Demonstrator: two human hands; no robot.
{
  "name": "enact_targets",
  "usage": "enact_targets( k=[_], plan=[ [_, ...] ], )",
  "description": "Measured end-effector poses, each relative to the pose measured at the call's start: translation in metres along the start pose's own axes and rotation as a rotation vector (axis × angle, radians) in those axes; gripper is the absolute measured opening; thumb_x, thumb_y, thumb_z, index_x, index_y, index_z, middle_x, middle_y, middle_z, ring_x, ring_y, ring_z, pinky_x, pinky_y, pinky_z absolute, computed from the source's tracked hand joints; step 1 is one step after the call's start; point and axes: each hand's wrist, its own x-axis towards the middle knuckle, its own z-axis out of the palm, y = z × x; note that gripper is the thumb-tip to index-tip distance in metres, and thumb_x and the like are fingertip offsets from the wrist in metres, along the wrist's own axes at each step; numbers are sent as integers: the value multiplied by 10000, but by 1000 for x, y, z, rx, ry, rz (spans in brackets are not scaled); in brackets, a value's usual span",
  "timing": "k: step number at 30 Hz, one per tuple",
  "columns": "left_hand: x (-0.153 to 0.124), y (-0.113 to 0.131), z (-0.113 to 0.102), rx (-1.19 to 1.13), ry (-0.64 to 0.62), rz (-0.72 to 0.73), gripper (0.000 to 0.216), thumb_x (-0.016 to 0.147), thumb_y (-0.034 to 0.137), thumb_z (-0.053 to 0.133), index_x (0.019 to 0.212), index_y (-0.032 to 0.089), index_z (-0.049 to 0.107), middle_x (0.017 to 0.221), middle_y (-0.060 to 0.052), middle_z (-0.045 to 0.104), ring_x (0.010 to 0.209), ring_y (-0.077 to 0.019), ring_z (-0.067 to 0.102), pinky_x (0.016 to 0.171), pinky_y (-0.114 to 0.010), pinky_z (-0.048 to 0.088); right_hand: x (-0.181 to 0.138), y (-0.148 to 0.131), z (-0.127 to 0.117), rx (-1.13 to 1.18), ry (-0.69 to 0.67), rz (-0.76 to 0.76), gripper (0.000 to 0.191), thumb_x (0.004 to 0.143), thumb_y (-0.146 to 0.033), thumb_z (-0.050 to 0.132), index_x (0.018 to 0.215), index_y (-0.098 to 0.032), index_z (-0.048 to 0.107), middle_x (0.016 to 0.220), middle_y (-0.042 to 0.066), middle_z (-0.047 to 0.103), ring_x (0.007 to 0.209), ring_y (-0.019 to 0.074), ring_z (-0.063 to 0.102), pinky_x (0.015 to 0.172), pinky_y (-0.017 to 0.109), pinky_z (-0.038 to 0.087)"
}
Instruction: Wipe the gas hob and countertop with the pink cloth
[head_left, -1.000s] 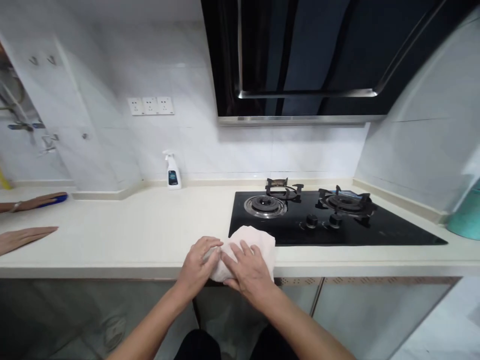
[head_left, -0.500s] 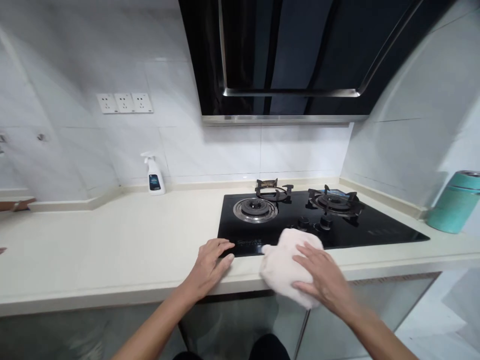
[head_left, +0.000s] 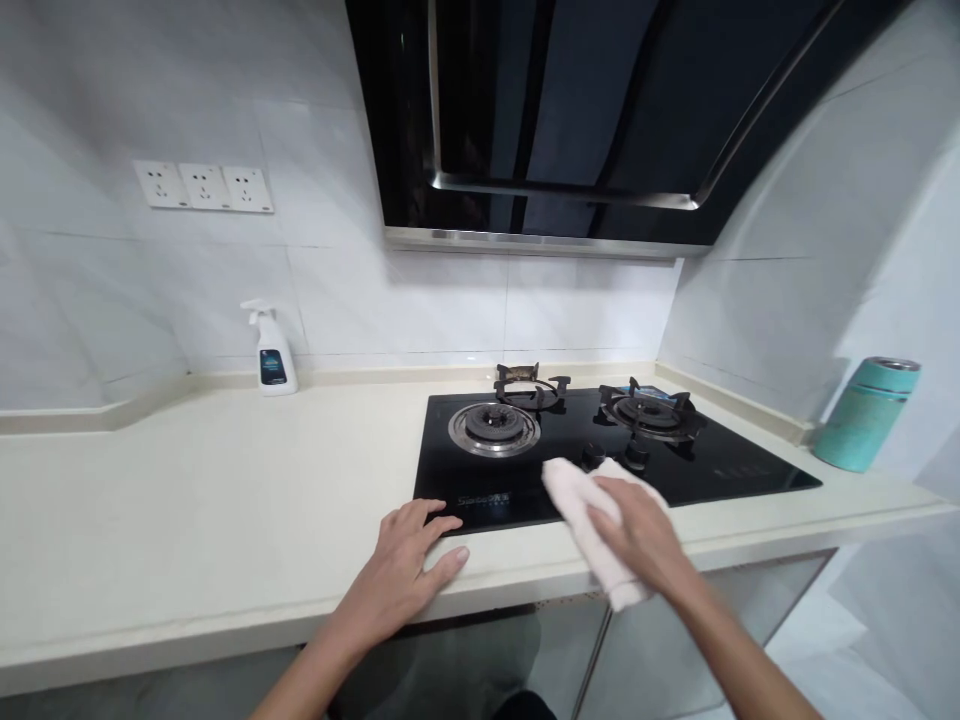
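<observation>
A white cloth (head_left: 592,530) lies bunched under my right hand (head_left: 641,530), whose fingers close round its folds at the front edge of the black glass gas stove (head_left: 517,490). Part of the cloth hangs over the counter's edge. My left hand (head_left: 409,560) rests with fingers spread on the pale counter (head_left: 225,500), its fingertips touching the stove's front left corner. Behind the cloth are two black control knobs (head_left: 636,455). The left burner (head_left: 495,427) is bare, and its pan support (head_left: 532,388) sits at the stove's back edge.
A white spray bottle (head_left: 275,355) stands by the back wall on the left. At the right end is a turquoise canister (head_left: 866,415). The right burner (head_left: 652,413) carries its pan support. Overhead slants a black range hood (head_left: 555,130); sockets (head_left: 202,187) are on the wall.
My right hand has gathered the spread cloth into a narrower bunch. The view has turned slightly to the right. My left hand stays by the stove's corner.
</observation>
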Motion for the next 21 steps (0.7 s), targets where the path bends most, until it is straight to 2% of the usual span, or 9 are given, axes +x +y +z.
enact_targets(
  k=[2,3,6,11,14,18,21],
  plan=[
    [0,-2,1,9,-1,6,353,985,524,553,1248,358,721,1385,-79,647,1325,-325,551,1102,-560,450,12,-41,15,16,-105,-137,398,982,-390,470,1301,-228,643,1257,94,693,1141,273,628,1011,412,466],
    [0,-3,1,13,-6,5,354,987,525,550,1246,357,722,1387,-80,647,1327,-328,550,1108,-570,442,20,-57,20,-3,-168,-157,370,996,-362,481,1312,-238,630,1252,81,685,1145,255,616,1016,384,452],
    [1,-3,0,20,-29,-14,365,1000,524,532,1254,337,715,1411,-81,636,1348,-326,539,1128,-594,409,58,-80,35,-110,-292,-63,295,1014,-315,513,1272,-229,626,1227,78,663,1155,237,589,1019,337,420],
    [1,-4,1,36,-28,-39,337,1006,498,542,1231,321,720,1408,-73,639,1340,-314,551,1117,-587,421,135,-69,64,-238,-229,269,338,1053,-288,397,1323,-160,555,1336,190,560,1219,319,543,996,453,419],
    [1,-5,3,39,-20,-42,315,1006,478,554,1225,325,722,1410,-70,637,1340,-308,553,1112,-577,434,166,-54,74,-265,-215,458,403,1062,-277,333,1431,-199,475,1429,220,483,1293,366,495,994,560,400],
    [1,-3,4,29,-24,-49,313,1011,462,555,1222,302,721,1399,-80,641,1347,-304,550,1118,-569,431,177,-39,82,-260,-344,592,425,1039,-293,387,1448,-240,489,1424,210,503,1322,434,478,1008,721,311],
    [1,1,2,22,-26,-47,325,1012,472,555,1222,289,720,1390,-86,645,1344,-305,553,1118,-564,430,166,-44,83,-259,-426,534,447,1045,-343,349,1439,-201,505,1452,215,492,1351,462,447,1036,749,268]
  ],
)
